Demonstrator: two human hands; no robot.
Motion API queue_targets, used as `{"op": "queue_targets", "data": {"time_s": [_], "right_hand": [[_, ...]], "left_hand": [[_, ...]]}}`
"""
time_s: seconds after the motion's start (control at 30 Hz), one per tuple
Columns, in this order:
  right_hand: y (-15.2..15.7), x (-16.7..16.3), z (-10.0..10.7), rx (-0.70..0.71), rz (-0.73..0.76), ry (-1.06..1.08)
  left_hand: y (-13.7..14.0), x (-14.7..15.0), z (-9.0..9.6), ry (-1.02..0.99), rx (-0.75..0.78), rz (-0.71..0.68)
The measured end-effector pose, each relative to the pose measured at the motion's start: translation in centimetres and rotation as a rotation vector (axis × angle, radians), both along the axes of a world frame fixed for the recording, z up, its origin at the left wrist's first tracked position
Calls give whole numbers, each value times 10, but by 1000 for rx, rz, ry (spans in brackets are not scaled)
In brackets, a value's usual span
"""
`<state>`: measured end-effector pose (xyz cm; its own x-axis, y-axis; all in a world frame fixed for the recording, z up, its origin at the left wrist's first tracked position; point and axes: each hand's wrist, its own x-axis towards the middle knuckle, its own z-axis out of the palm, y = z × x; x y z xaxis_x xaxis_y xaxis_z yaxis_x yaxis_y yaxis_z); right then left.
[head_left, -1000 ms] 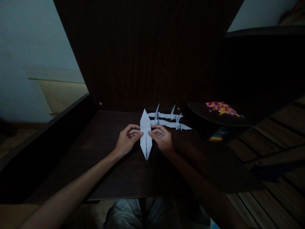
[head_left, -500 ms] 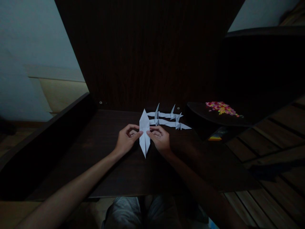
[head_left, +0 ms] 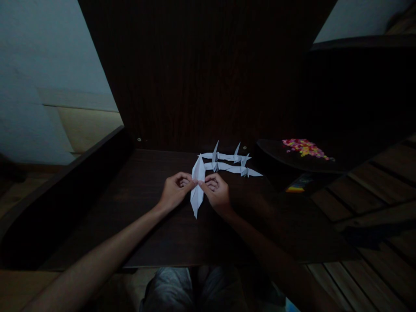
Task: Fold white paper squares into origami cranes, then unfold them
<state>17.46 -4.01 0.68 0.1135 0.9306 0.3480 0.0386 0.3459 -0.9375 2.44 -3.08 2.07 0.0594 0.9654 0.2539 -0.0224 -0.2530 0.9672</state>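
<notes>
A white folded paper [head_left: 196,198], long and pointed at both ends, is held between my two hands above the dark table. My left hand [head_left: 175,187] pinches its left edge, thumb on the front face. On the opposite edge, my right hand [head_left: 216,190] grips it the same way, and the two thumb tips nearly meet at the middle. The paper bows along its length, with its lower tip slightly split. Just behind and to the right lie several white folded paper cranes [head_left: 229,166] in two rows, partly covered by the held paper.
A dark wooden table [head_left: 130,216] has a raised side board [head_left: 65,186] on the left and a tall back panel [head_left: 208,78]. At the right, a rounded shelf [head_left: 276,154] bears a heap of small pink, red and yellow pieces [head_left: 307,148].
Both thumbs have come closer together at the paper's middle. The paper, flat before, now bends along its length, and its lower tip has parted slightly.
</notes>
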Motion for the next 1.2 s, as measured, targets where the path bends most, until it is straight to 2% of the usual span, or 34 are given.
{"op": "queue_targets", "data": {"time_s": [0.27,0.53,0.8,1.03,1.2], "right_hand": [[-3,3,7,119,45,-80],[-8,3,12,115,72,-66],[-5,4,7,145,-14,-91],[-8,3,7,215,-130,-265],[-12,3,12,247,-120,-316]], "left_hand": [[-4,0,7,41,26,35],[-5,0,8,143,153,64],[-10,1,8,218,218,38],[-15,1,9,322,304,49],[-15,1,12,333,325,75]]}}
